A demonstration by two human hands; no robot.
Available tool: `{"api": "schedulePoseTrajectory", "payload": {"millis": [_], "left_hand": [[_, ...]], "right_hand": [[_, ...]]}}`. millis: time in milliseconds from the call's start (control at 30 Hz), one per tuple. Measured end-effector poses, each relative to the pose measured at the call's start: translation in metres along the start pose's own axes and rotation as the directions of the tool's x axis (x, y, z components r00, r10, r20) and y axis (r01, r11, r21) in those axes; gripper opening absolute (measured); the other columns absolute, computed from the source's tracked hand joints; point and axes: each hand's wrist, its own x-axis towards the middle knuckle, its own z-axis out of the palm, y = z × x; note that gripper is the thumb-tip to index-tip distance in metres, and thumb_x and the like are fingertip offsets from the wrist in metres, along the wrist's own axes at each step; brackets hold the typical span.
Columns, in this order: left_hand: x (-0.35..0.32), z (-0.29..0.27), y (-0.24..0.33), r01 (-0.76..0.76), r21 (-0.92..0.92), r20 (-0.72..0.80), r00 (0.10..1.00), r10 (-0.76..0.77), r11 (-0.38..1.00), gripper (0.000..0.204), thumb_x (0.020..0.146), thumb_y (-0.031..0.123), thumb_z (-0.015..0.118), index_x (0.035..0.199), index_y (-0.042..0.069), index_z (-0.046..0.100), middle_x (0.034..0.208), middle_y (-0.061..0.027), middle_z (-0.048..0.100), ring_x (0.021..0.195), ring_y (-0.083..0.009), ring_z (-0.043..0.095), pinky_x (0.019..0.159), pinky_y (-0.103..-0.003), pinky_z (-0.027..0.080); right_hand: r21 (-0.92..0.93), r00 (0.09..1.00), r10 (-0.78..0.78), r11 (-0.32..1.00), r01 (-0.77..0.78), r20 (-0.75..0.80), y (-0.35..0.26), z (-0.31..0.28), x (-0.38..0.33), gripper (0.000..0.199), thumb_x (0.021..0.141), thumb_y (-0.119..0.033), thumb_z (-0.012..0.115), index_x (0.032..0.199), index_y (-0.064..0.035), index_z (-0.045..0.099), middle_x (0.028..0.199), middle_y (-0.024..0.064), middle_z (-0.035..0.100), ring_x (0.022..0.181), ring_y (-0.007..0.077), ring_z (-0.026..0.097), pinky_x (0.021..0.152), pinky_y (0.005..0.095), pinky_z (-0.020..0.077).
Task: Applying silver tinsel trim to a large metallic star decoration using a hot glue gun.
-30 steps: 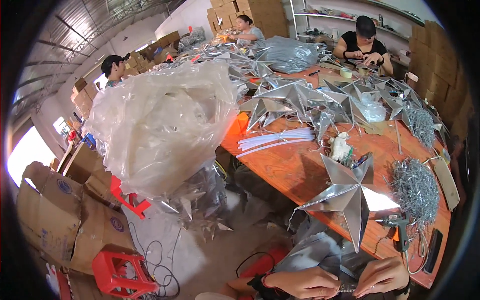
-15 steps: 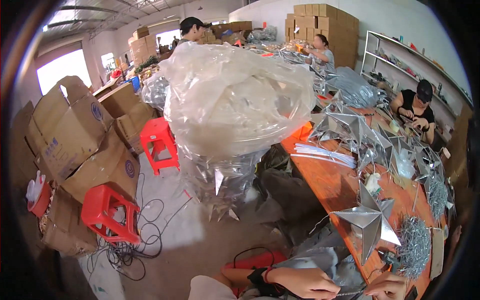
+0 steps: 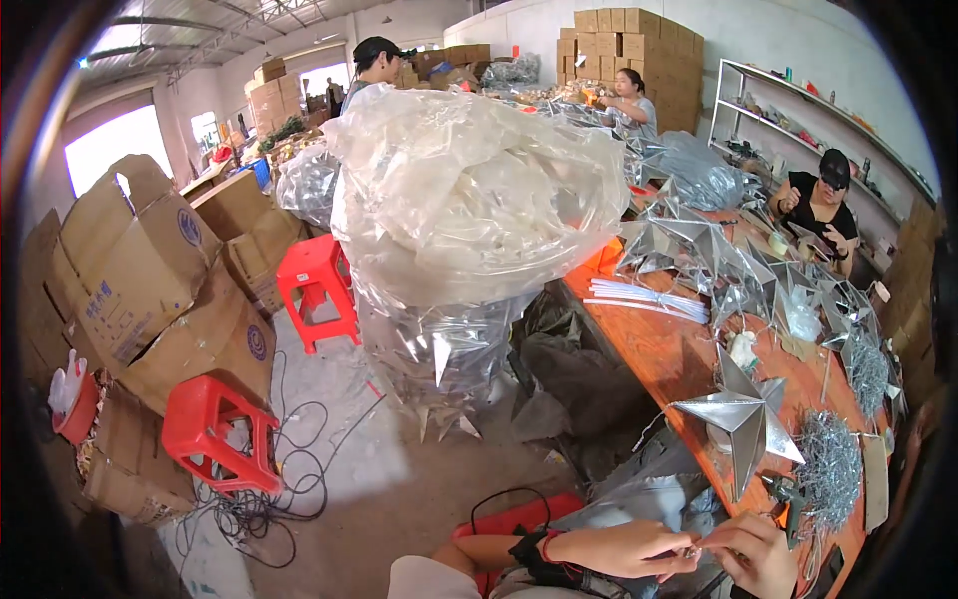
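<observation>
My left hand (image 3: 639,548), with a dark band and a red cord at its wrist, is closed in a pinch at the lower right. My right hand (image 3: 750,555) meets it fingertip to fingertip, its fingers closed too. Something small and shiny seems to sit between the fingertips, too small to make out. Just beyond the hands, a large silver star (image 3: 740,424) lies on the orange-brown table (image 3: 639,351). A tangled bundle of silver wire or tinsel (image 3: 828,474) rests right of the star. A hand tool (image 3: 791,511) with dark and orange parts lies by my right hand.
A huge clear plastic bag (image 3: 469,200) of silver stars stands left of the table. White sticks (image 3: 649,299) and more stars (image 3: 699,235) cover the tabletop. Red stools (image 3: 222,434), cables (image 3: 264,509) and cardboard boxes (image 3: 140,260) occupy the left floor. A co-worker (image 3: 823,215) sits across the table.
Both my hands have risen, and my right hand has moved left so that the fingertips now meet. The co-worker across the table has lifted one hand.
</observation>
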Motion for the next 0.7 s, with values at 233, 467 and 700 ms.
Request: {"api": "schedulePoseTrajectory", "payload": {"millis": [233, 467, 700], "left_hand": [[-0.001, 0.008, -0.008, 0.002, 0.052, -0.158, 0.987, 0.006, 0.999, 0.02, 0.094, 0.024, 0.043, 0.096, 0.004, 0.045, 0.054, -0.0089, 0.052, 0.047, -0.0252, 0.054, 0.045, -0.036, 0.036], [-0.004, 0.013, -0.008, 0.006, 0.315, -0.35, 0.93, 0.11, 0.949, 0.02, 0.092, 0.022, 0.047, 0.105, 0.008, 0.045, 0.051, -0.0153, 0.047, 0.043, -0.033, 0.049, 0.041, -0.042, 0.031], [-0.001, 0.013, -0.004, 0.007, 0.278, -0.375, 0.922, 0.102, 0.96, 0.017, 0.091, 0.021, 0.048, 0.103, 0.008, 0.046, 0.052, -0.0155, 0.047, 0.043, -0.0332, 0.048, 0.041, -0.042, 0.031]], "right_hand": [[-0.04, 0.988, 0.157, 0.987, -0.157, -0.009, 0.003, 0.01, -0.008, 0.02, 0.075, 0.004, 0.059, 0.094, -0.0014, 0.059, 0.084, 0.0138, 0.058, 0.076, 0.0303, 0.058, 0.066, 0.034, 0.0452], [-0.072, 0.995, 0.076, 0.994, -0.081, -0.071, 0.0, 0.009, -0.004, 0.023, 0.074, 0.005, 0.061, 0.096, -0.0025, 0.059, 0.084, 0.0136, 0.058, 0.075, 0.0294, 0.057, 0.067, 0.0332, 0.0455], [-0.073, 0.985, 0.131, 0.987, -0.14, -0.114, -0.005, 0.008, -0.001, 0.02, 0.073, 0.003, 0.063, 0.093, -0.0026, 0.06, 0.084, 0.0127, 0.059, 0.075, 0.0282, 0.057, 0.068, 0.0336, 0.045]]}}
